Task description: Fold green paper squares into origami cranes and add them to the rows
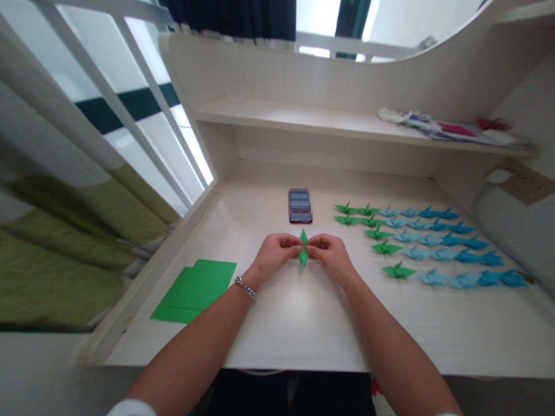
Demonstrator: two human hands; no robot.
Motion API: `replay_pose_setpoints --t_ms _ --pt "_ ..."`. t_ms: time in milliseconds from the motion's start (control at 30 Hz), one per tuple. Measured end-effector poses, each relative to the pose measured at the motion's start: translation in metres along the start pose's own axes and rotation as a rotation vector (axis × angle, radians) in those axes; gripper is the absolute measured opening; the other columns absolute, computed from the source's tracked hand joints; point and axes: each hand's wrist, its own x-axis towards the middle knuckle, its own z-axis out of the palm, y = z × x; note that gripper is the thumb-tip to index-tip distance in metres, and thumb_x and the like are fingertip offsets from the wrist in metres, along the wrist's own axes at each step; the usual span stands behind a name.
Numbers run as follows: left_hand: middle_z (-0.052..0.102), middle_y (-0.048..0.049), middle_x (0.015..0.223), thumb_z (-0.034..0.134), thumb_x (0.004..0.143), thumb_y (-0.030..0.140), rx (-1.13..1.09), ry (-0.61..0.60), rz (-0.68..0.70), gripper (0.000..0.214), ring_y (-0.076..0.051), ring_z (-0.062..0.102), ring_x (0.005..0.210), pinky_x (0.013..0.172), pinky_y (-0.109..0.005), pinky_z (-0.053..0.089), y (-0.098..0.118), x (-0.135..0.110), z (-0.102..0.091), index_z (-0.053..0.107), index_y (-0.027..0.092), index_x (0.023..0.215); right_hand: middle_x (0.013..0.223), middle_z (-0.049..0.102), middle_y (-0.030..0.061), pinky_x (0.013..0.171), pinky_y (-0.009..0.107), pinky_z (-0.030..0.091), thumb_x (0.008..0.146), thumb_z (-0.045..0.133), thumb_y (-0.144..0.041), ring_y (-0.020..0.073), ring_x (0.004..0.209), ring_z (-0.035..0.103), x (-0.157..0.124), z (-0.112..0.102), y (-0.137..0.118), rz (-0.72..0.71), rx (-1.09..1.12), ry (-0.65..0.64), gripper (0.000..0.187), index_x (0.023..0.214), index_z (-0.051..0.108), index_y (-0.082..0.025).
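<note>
Between my two hands, above the middle of the desk, is a folded piece of green origami paper (303, 258), narrow and pointed at its top and bottom ends. My left hand (280, 249) pinches its left side with thumb and fingers. From the other side, my right hand (326, 252) pinches it the same way. The fingertips cover the paper's middle. Green paper sheets (195, 289) lie overlapping on the desk beside my left forearm. Folded green cranes (399, 271) and blue cranes (466, 281) sit in several rows to the right.
A phone (300, 205) lies on the desk (295, 329) just beyond my hands. Papers and small items (455, 128) rest on the shelf (303, 118) at the back. A plug with a cable (499, 175) is at the right wall, and a curtain (65, 231) hangs at the left.
</note>
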Motion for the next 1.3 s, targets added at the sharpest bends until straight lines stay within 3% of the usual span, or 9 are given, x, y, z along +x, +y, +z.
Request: replay_pose_setpoints --t_ms 433,600,733,967,1133,1300 --pt "0.069 -0.005 0.073 0.075 0.063 0.017 0.001 0.023 0.059 0.022 -0.014 0.064 0.064 0.06 -0.025 0.053 -0.001 -0.001 0.004 0.062 0.011 0.081 0.058 0.06 -0.0017 0.052 0.025 0.044 0.053 0.077 -0.024 0.0122 0.052 0.055 0.002 0.005 0.001 -0.061 -0.029 0.094 0.023 0.065 0.058 -0.017" --pt "0.066 -0.0027 0.07 0.077 0.06 0.017 0.0 0.076 0.142 0.03 -0.013 0.064 0.063 0.058 -0.023 0.052 0.004 -0.004 0.007 0.056 0.013 0.081 0.058 0.059 -0.0033 0.054 0.026 0.046 0.051 0.077 -0.022 0.0117 0.051 0.054 0.002 0.009 0.001 -0.066 0.066 0.122 0.028 0.063 0.052 -0.018" --pt "0.064 -0.0005 0.066 0.078 0.059 0.018 0.002 0.152 0.171 0.035 -0.014 0.064 0.061 0.058 -0.024 0.053 0.007 -0.005 0.009 0.053 0.014 0.083 0.059 0.062 -0.0023 0.056 0.029 0.05 0.055 0.077 -0.03 0.0145 0.053 0.059 0.001 0.009 0.001 -0.019 0.125 0.118 0.03 0.073 0.055 -0.019" --pt "0.068 -0.0026 0.07 0.074 0.065 0.026 0.102 0.308 0.258 0.031 -0.017 0.066 0.064 0.06 -0.027 0.053 0.0 -0.004 0.007 0.055 0.015 0.087 0.084 0.071 0.006 0.074 0.032 0.05 0.073 0.065 -0.034 0.02 0.077 0.064 -0.005 0.011 -0.002 -0.233 -0.291 0.226 0.019 0.082 0.071 -0.019" --pt "0.07 -0.0063 0.081 0.071 0.069 0.027 0.22 0.222 0.284 0.02 -0.019 0.067 0.077 0.071 -0.03 0.054 -0.004 -0.004 0.007 0.064 0.015 0.084 0.089 0.072 0.0065 0.074 0.032 0.051 0.074 0.065 -0.039 0.0212 0.08 0.065 -0.005 0.013 0.001 -0.163 -0.287 0.082 0.029 0.093 0.072 -0.019" --pt "0.07 -0.0068 0.085 0.07 0.069 0.024 0.2 0.187 0.264 0.025 -0.018 0.067 0.079 0.072 -0.031 0.054 -0.003 -0.003 0.006 0.064 0.016 0.092 0.078 0.071 0.0063 0.065 0.03 0.051 0.071 0.066 -0.037 0.0188 0.069 0.064 0.001 0.011 0.011 -0.084 -0.135 0.1 0.027 0.086 0.071 -0.015"
